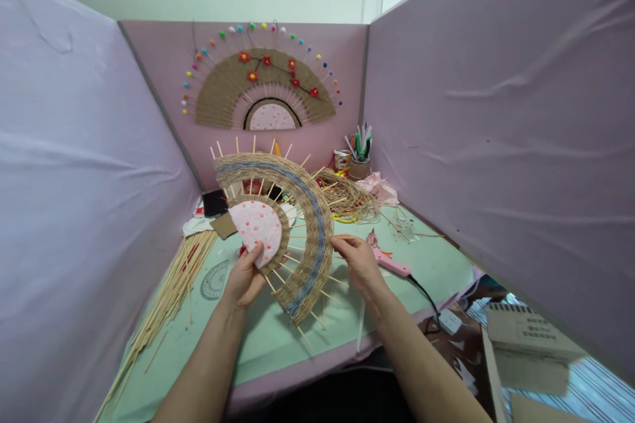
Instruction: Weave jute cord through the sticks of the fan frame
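Observation:
A woven fan (317, 228) of tan cord with a blue band is held up above the table, tilted to the right. Thin wooden sticks radiate past its outer rim. At its centre is a pink half-disc (258, 228) with red dots. My left hand (247, 277) grips the fan by the lower edge of this half-disc, thumb on the front. At the right outer rim, my right hand (358, 258) is closed in a pinch on one of the fan's sticks; the fingers partly hide it. Behind that hand lies a pink glue gun (391, 263).
Long wooden sticks (169, 297) and a clear protractor (214, 279) lie on the left. Loose cord (352, 197) and a pot of tools (360, 166) stand at the back right. A finished fan (218, 89) with red flowers hangs on the pink back panel. Fabric-covered walls flank the table.

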### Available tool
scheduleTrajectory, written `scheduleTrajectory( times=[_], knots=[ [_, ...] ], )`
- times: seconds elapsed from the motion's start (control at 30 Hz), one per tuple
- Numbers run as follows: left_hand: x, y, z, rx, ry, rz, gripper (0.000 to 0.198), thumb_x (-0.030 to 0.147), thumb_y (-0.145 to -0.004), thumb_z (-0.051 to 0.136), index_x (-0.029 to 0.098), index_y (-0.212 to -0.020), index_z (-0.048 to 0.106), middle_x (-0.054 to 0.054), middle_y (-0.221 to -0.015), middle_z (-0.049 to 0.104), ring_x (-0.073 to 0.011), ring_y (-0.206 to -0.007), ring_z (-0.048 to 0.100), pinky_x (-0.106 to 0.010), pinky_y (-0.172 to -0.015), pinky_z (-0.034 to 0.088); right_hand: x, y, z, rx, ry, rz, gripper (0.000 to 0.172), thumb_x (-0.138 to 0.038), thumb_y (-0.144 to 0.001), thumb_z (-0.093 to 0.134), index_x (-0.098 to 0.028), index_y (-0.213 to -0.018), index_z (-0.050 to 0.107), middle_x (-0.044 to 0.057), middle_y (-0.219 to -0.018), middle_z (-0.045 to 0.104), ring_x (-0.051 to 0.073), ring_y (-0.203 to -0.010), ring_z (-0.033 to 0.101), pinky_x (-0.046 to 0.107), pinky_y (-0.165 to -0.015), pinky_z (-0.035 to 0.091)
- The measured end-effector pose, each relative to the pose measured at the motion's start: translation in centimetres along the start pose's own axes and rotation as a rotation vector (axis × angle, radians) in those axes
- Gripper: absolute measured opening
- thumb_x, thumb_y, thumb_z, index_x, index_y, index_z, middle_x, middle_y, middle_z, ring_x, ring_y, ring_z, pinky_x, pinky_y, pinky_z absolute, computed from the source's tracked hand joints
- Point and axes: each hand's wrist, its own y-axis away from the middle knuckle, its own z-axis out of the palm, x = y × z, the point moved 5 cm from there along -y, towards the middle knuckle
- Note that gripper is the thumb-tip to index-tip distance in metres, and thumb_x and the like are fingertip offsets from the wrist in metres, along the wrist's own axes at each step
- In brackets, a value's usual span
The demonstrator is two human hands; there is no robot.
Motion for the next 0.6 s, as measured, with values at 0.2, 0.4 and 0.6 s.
scheduleTrajectory(
  times=[0.2,0.4,0.6],
  knots=[
    [-0.1,0.0,0.1,0.0,-0.022,-0.01,0.036,0.008,-0.087,0.051,0.013,-0.122,0.057,-0.01,-0.098,0.073,-0.0217,-0.087,0.07,-0.045,-0.094,0.052,-0.7,0.2,-0.2,0.04,0.034,-0.057,0.013,-0.03,-0.059,0.076,-0.019,-0.063,0.071,0.002,-0.067,0.067,0.016,-0.071,0.058,0.031,-0.076,0.043],
    [-0.2,0.0,-0.1,0.007,-0.022,-0.019,0.037,0.008,-0.087,0.051,0.014,-0.122,0.057,-0.01,-0.099,0.073,-0.0201,-0.083,0.071,-0.043,-0.092,0.053,0.3,-0.1,-0.4,0.063,0.006,-0.065,0.014,-0.031,-0.059,0.076,-0.019,-0.063,0.07,0.001,-0.067,0.067,0.016,-0.069,0.057,0.03,-0.074,0.043],
    [-0.1,0.1,-0.1,0.023,-0.027,0.003,0.038,0.008,-0.086,0.053,0.014,-0.124,0.056,-0.01,-0.097,0.074,-0.0227,-0.088,0.07,-0.043,-0.09,0.054,0.9,-0.3,-0.5,-0.04,-0.01,-0.009,0.029,-0.041,-0.065,0.076,-0.019,-0.083,0.073,0.003,-0.083,0.07,0.015,-0.071,0.058,0.028,-0.072,0.043]
  ],
)
